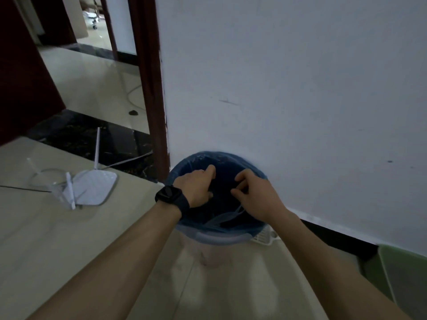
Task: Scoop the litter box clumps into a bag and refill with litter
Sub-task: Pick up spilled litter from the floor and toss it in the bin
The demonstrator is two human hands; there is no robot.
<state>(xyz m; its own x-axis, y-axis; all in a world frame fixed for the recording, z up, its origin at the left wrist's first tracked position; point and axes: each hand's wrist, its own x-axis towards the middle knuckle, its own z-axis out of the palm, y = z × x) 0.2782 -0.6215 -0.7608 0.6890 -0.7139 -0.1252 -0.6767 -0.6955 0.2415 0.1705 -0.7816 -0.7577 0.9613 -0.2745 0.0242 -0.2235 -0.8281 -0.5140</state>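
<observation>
Below, two hands work the blue bag (182,165) lining a round bin (219,239) set against the white wall.

From the left: a white router (92,188) lies on a pale surface. The left hand (197,188), with a wristwatch (169,195) at the wrist, curls its fingers onto the bag's film inside the left rim. The right hand (256,192) is close by but apart, and pinches the film between thumb and fingers. A white slotted scoop (263,238) peeks out behind the bin. A green container (402,273) at far right may be the litter box, though this cannot be told. An uneven pull could tear the thin film or drag it off the rim, so clumps would fall between liner and bin.
</observation>
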